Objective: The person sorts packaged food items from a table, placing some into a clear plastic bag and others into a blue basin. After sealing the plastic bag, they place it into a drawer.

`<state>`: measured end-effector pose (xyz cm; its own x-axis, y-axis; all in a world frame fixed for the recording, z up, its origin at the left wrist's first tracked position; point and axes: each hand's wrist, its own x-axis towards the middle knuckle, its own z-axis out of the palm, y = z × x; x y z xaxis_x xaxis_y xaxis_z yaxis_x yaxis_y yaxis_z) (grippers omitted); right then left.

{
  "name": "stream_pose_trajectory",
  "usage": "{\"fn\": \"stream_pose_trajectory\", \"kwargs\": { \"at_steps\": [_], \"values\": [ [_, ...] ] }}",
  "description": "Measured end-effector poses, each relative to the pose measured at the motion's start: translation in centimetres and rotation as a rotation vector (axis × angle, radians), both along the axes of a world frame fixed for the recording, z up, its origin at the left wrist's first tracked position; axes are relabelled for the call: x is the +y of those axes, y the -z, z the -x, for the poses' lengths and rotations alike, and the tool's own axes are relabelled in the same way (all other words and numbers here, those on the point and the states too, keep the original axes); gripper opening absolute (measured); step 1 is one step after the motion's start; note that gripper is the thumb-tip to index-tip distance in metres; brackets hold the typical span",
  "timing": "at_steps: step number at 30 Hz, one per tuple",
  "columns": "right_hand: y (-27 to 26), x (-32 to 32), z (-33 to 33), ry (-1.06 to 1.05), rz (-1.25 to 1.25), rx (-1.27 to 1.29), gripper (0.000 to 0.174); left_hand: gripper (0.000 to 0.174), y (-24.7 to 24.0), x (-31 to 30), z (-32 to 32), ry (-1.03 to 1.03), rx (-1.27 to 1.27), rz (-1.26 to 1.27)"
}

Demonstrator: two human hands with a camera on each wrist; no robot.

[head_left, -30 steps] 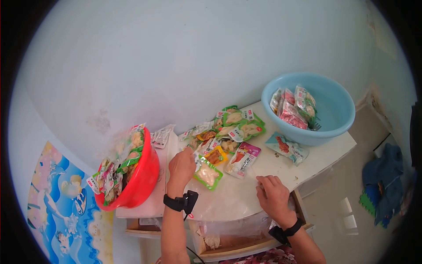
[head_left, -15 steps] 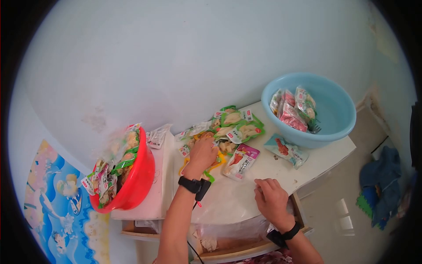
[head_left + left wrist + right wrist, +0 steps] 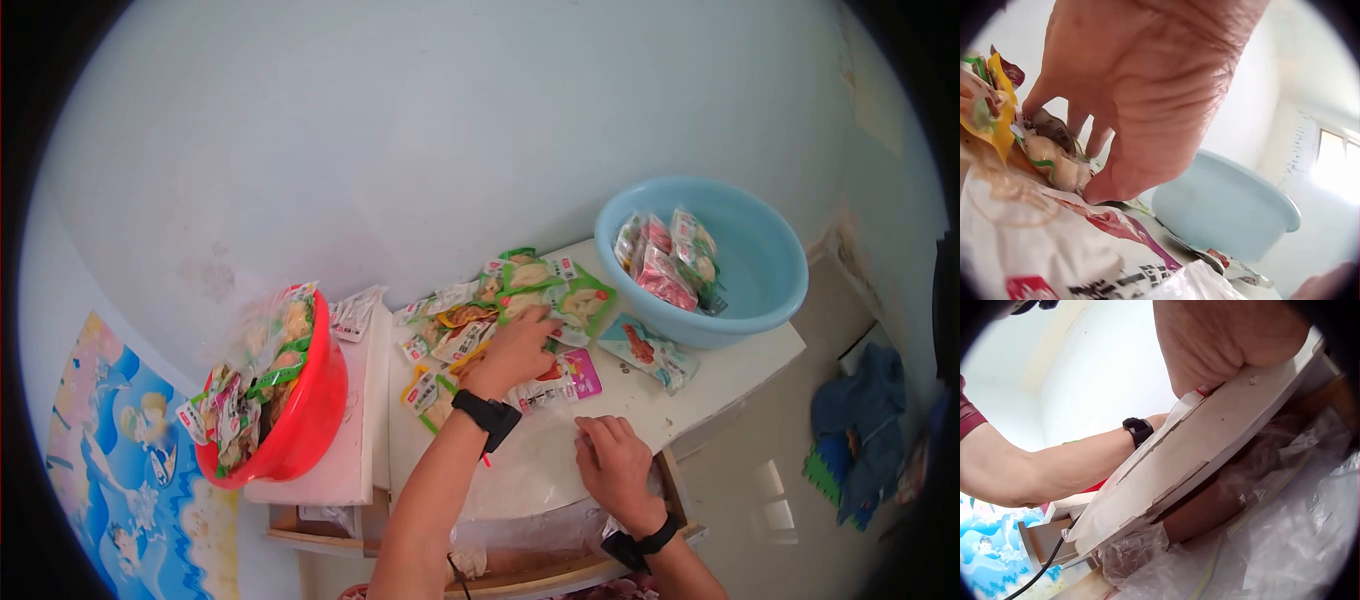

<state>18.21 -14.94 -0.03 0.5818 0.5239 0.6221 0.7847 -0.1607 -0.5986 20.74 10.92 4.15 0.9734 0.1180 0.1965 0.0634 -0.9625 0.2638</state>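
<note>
Our left grip (image 3: 512, 354), fingers spread open, lies nearer the packets (image 3: 466, 338) beneath it than our loosely curled right grip (image 3: 616, 470).

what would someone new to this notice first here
Probably the big light-blue basin at the right end of the white tabletop, with food packets inside, and the bright red basin at the left, heaped with more. Between them the left hand reaches over a spread of colourful packets, near the back wall.
</note>
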Motion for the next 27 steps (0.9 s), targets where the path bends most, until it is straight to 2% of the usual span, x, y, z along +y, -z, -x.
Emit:
{"fn": "stream_pose_trajectory", "kwargs": {
  "at_steps": [4, 7, 10, 13, 16, 18, 22, 27],
  "values": [
    [0.1, 0.2, 0.1, 0.0, -0.001, -0.004, 0.028, 0.051, 0.1, -2.0, -0.6, 0.052, 0.073, -0.011],
    [0.2, 0.0, -0.1, 0.005, -0.005, -0.014, 0.028, 0.049, 0.0, -4.1, 0.3, 0.104, -0.032, -0.043],
    [0.3, -0.1, -0.1, 0.0, -0.006, -0.003, 0.028, 0.043, -1.2, -4.7, 0.9, 0.03, -0.023, 0.183],
    [0.2, -0.1, 0.0, -0.012, -0.005, 0.024, 0.029, 0.036, -1.5, -2.7, 0.8, -0.098, -0.135, 0.455],
    [-0.1, -0.3, -0.1, -0.019, -0.007, 0.053, 0.03, 0.029, -1.7, -0.3, 1.3, -0.15, -0.271, 0.527],
    [0.1, -0.3, -0.2, -0.021, -0.012, 0.054, 0.032, 0.027, -2.4, -1.0, 3.5, -0.163, -0.275, 0.53],
    [0.5, -0.4, -0.3, -0.01, 0.007, 0.047, 0.034, 0.027, -4.1, -6.7, 10.3, -0.205, -0.227, 0.422],
    [0.5, -0.3, 0.0, -0.035, 0.036, 0.088, 0.036, 0.033, -1.4, -12.5, 17.5, -0.151, -0.096, 0.172]
  ]
}}
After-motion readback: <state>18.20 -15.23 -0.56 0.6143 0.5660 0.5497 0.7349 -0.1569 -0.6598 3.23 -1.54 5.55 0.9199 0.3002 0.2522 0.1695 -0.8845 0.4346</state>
